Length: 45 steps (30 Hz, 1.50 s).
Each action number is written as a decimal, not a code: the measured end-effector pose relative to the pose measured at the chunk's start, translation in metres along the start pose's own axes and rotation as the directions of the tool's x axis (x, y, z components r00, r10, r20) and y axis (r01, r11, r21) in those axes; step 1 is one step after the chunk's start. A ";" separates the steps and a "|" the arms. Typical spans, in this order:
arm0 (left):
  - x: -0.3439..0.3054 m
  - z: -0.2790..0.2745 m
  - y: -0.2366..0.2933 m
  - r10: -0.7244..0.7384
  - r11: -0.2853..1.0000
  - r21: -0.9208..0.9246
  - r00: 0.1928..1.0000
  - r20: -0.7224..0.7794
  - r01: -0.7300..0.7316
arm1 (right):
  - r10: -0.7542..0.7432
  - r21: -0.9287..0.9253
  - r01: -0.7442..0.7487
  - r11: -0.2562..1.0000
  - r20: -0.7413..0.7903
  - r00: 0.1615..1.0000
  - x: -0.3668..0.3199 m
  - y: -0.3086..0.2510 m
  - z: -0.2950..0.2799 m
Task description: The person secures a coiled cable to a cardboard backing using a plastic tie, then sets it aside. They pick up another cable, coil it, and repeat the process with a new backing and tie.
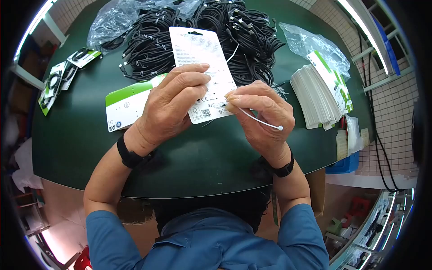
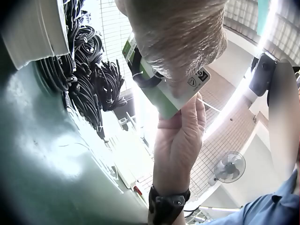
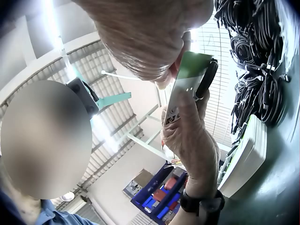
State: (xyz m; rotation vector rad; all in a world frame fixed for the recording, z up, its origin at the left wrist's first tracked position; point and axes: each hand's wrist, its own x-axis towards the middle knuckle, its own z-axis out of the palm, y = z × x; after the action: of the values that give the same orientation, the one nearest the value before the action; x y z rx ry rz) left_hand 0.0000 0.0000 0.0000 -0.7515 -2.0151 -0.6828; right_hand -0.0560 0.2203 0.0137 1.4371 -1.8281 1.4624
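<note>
My left hand (image 1: 168, 101) grips a white printed backing card (image 1: 198, 49) by its left side, its text side facing up toward the head camera. A black coiled cable (image 3: 206, 79) lies against the card's green-and-white face in the right wrist view. At the card's lower right edge, my right hand (image 1: 267, 112) pinches a thin white cable tie (image 1: 258, 119) between thumb and fingers. The tie's head end sticks out over the right palm, and a thin white loop end (image 1: 233, 53) shows past the card's upper right edge.
Behind the card lies a big heap of tied black cables (image 1: 150, 45). Flat green-and-white cards (image 1: 128, 108) lie left, a thick card stack (image 1: 310, 96) right. Carded cables (image 1: 54, 85) sit far left. Clear plastic bags (image 1: 112, 22) lie at the back of the green table (image 1: 189, 175).
</note>
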 end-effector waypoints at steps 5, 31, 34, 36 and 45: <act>0.002 -0.002 0.002 0.015 1.000 0.015 1.000 0.015 -0.015 | 0.044 0.042 -0.044 0.998 0.006 0.999 0.001 0.000 0.002; 0.011 -0.010 0.040 0.046 0.965 0.252 0.993 0.105 -0.072 | 0.006 -0.059 0.005 0.998 0.190 0.982 0.016 -0.013 -0.022; 0.014 -0.011 0.043 0.066 0.952 0.291 0.993 0.102 -0.094 | 0.084 0.004 -0.086 0.996 0.219 0.972 0.014 -0.009 -0.024; 0.016 -0.012 0.045 0.076 0.946 0.307 0.992 0.104 -0.105 | 0.125 0.033 -0.137 0.990 0.234 0.964 0.014 -0.010 -0.026; 0.018 -0.005 0.046 0.111 0.994 -0.004 0.994 0.021 -0.111 | 0.292 0.379 -0.437 0.815 0.383 0.876 0.014 -0.006 -0.034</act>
State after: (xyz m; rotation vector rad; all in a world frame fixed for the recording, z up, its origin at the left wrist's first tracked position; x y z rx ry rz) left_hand 0.0279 0.0321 0.0266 -0.8692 -1.9758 -0.6148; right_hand -0.0662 0.2444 0.0403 1.6656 -2.1451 2.0769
